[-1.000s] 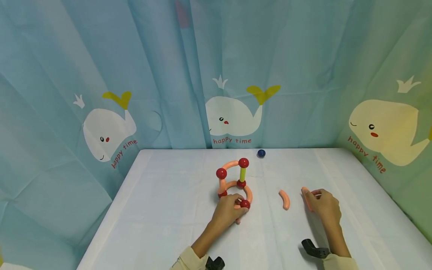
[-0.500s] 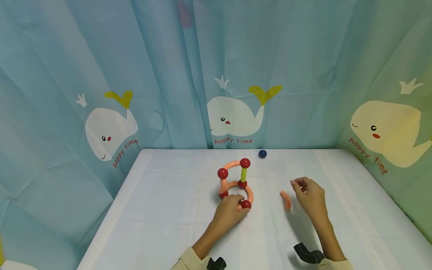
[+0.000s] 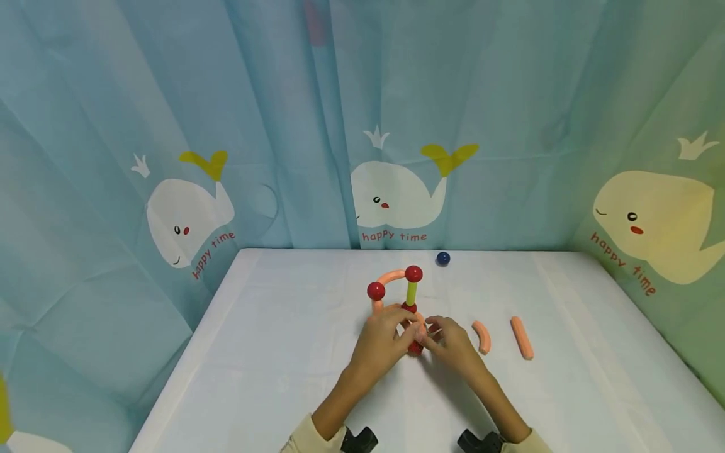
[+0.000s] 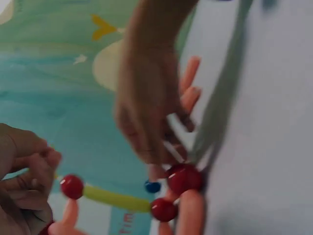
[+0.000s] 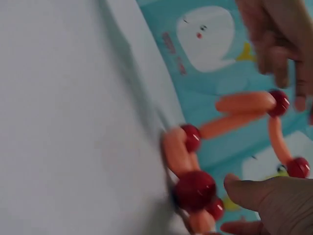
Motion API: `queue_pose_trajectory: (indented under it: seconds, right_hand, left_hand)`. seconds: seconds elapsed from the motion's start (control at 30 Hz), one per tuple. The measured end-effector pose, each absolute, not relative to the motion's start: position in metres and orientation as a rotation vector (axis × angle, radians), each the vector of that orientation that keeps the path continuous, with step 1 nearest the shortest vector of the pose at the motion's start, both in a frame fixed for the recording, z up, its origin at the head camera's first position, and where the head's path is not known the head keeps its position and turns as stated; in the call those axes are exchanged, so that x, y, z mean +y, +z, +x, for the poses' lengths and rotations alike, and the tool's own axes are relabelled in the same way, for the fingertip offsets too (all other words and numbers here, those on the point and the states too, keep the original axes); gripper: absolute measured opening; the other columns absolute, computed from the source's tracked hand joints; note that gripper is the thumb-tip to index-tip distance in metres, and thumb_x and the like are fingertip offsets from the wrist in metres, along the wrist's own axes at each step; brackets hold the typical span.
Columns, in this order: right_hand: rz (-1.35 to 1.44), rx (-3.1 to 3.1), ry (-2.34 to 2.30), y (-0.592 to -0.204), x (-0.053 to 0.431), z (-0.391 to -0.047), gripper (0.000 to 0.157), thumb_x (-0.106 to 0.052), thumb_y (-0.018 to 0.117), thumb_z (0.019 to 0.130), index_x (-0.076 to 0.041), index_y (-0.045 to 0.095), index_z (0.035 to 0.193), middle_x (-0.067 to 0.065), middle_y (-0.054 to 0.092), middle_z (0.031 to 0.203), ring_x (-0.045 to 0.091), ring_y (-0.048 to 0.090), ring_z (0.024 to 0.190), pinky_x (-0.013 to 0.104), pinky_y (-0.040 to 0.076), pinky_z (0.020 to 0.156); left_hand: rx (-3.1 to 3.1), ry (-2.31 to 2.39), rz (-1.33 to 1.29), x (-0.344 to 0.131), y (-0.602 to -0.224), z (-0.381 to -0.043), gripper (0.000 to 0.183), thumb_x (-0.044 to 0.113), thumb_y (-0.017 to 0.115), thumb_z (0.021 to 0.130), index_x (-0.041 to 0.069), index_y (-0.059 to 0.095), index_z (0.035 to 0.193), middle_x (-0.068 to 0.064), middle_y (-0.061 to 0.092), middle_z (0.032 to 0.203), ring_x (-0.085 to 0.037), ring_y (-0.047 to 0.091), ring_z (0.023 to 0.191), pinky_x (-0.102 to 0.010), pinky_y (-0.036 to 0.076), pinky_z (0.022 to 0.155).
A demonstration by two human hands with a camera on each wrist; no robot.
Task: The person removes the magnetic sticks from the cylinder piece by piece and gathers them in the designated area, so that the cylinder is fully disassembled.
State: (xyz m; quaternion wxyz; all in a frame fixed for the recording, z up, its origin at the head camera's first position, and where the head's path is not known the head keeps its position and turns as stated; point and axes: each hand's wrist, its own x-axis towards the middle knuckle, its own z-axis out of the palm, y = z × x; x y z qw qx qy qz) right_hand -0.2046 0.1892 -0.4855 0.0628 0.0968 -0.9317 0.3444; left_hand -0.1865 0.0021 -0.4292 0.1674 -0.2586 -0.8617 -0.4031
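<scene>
A ball-and-stick toy frame of red balls and peach sticks, with one yellow-green stick [image 3: 411,294], stands mid-table. Its front red ball [image 3: 415,348] is partly covered in the head view. My left hand [image 3: 381,345] is over the frame's front, fingers bent; the right wrist view shows a gap between its thumb and fingers, with nothing seen in it. From the other side my right hand [image 3: 455,350] reaches in. Its loosely bent fingers come close to the front red ball [image 4: 185,178] in the left wrist view; whether they touch is blurred.
To the right lie a curved peach stick [image 3: 482,337] and a straight peach stick [image 3: 522,338]. A dark blue ball [image 3: 443,258] sits by the table's back edge. Behind the white table [image 3: 272,327] hangs a blue whale-print curtain [image 3: 294,126].
My right hand has let go of the straight peach stick, left it on the table and moved left to the frame. My left hand has shifted slightly from its hold at the front red ball.
</scene>
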Motion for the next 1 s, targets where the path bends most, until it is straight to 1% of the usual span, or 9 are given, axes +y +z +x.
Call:
queue_pose_trajectory:
  seconds: [0.07, 0.13, 0.3, 0.43, 0.53, 0.63, 0.73, 0.9, 1.0]
  right_hand:
    - [0.258, -2.841, 1.067, -0.489, 0.183, -0.203, 0.051, -0.028, 0.075, 0.086, 0.008, 0.061, 0.119, 0.015, 0.061, 0.098, 0.021, 0.064, 0.084, 0.031, 0.053, 0.072]
    - [0.206, -2.857, 1.100, -0.490, 0.178, -0.202, 0.059, -0.031, 0.075, 0.085, 0.010, 0.057, 0.124, 0.017, 0.059, 0.102, 0.021, 0.062, 0.087, 0.033, 0.054, 0.074]
    - [0.112, -2.895, 1.069, -0.492, 0.170, -0.198, 0.071, -0.038, 0.076, 0.084, 0.012, 0.053, 0.129, 0.022, 0.055, 0.113, 0.025, 0.059, 0.096, 0.042, 0.053, 0.084]
    - [0.089, -2.932, 0.919, -0.495, 0.163, -0.196, 0.076, -0.046, 0.076, 0.082, 0.010, 0.053, 0.129, 0.024, 0.054, 0.120, 0.028, 0.054, 0.100, 0.038, 0.050, 0.073]
    - [0.054, -2.944, 0.852, -0.498, 0.157, -0.195, 0.076, -0.046, 0.076, 0.081, 0.009, 0.053, 0.129, 0.025, 0.053, 0.121, 0.030, 0.053, 0.102, 0.034, 0.047, 0.063]
    - [0.031, -2.937, 0.834, -0.498, 0.152, -0.195, 0.075, -0.042, 0.076, 0.083, 0.009, 0.051, 0.131, 0.025, 0.053, 0.122, 0.031, 0.053, 0.102, 0.034, 0.047, 0.061]
    - [0.044, -2.916, 0.866, -0.498, 0.151, -0.197, 0.071, -0.037, 0.075, 0.084, 0.010, 0.051, 0.132, 0.025, 0.053, 0.122, 0.031, 0.053, 0.104, 0.038, 0.050, 0.069]
    - [0.104, -2.853, 0.997, -0.497, 0.155, -0.204, 0.061, -0.025, 0.076, 0.085, 0.014, 0.055, 0.126, 0.026, 0.057, 0.115, 0.030, 0.056, 0.101, 0.041, 0.049, 0.082]
    - [0.132, -2.830, 1.058, -0.497, 0.159, -0.208, 0.057, -0.020, 0.077, 0.084, 0.014, 0.056, 0.125, 0.024, 0.059, 0.110, 0.028, 0.057, 0.095, 0.040, 0.050, 0.080]
  left_hand:
    - [-2.401, -1.183, -0.703, -0.005, -0.423, -0.188, 0.013, 0.020, 0.066, 0.094, 0.011, 0.074, 0.097, 0.003, 0.070, 0.088, 0.002, 0.044, 0.057, -0.012, 0.040, 0.050]
    - [-2.341, -1.203, -0.662, -0.013, -0.419, -0.191, 0.014, 0.020, 0.066, 0.094, 0.010, 0.074, 0.097, 0.002, 0.069, 0.083, 0.000, 0.042, 0.055, -0.013, 0.040, 0.049]
    - [-2.187, -1.237, -0.547, -0.033, -0.416, -0.205, 0.010, 0.016, 0.067, 0.093, 0.007, 0.072, 0.093, -0.001, 0.066, 0.078, -0.006, 0.047, 0.060, -0.016, 0.043, 0.052]
    - [-2.153, -1.200, -0.474, -0.047, -0.422, -0.217, 0.008, 0.011, 0.066, 0.092, 0.006, 0.072, 0.090, -0.003, 0.064, 0.078, -0.007, 0.052, 0.061, -0.017, 0.045, 0.053]
    - [-2.169, -1.186, -0.444, -0.054, -0.428, -0.224, 0.008, 0.010, 0.066, 0.092, 0.005, 0.071, 0.090, -0.003, 0.063, 0.078, -0.008, 0.054, 0.064, -0.017, 0.046, 0.054]
    - [-2.174, -1.199, -0.423, -0.060, -0.433, -0.229, 0.009, 0.013, 0.066, 0.093, 0.006, 0.071, 0.092, -0.003, 0.063, 0.082, -0.010, 0.058, 0.071, -0.019, 0.046, 0.056]
    - [-2.180, -1.222, -0.427, -0.063, -0.434, -0.231, 0.011, 0.016, 0.065, 0.094, 0.008, 0.071, 0.096, -0.003, 0.064, 0.088, -0.012, 0.060, 0.078, -0.025, 0.050, 0.060]
    - [-2.200, -1.275, -0.520, -0.066, -0.432, -0.233, 0.013, 0.019, 0.064, 0.095, 0.011, 0.071, 0.103, -0.001, 0.064, 0.099, -0.013, 0.061, 0.086, -0.038, 0.054, 0.064]
    - [-2.208, -1.275, -0.598, -0.069, -0.431, -0.232, 0.014, 0.019, 0.065, 0.094, 0.012, 0.072, 0.105, -0.001, 0.064, 0.104, -0.011, 0.059, 0.083, -0.036, 0.054, 0.064]
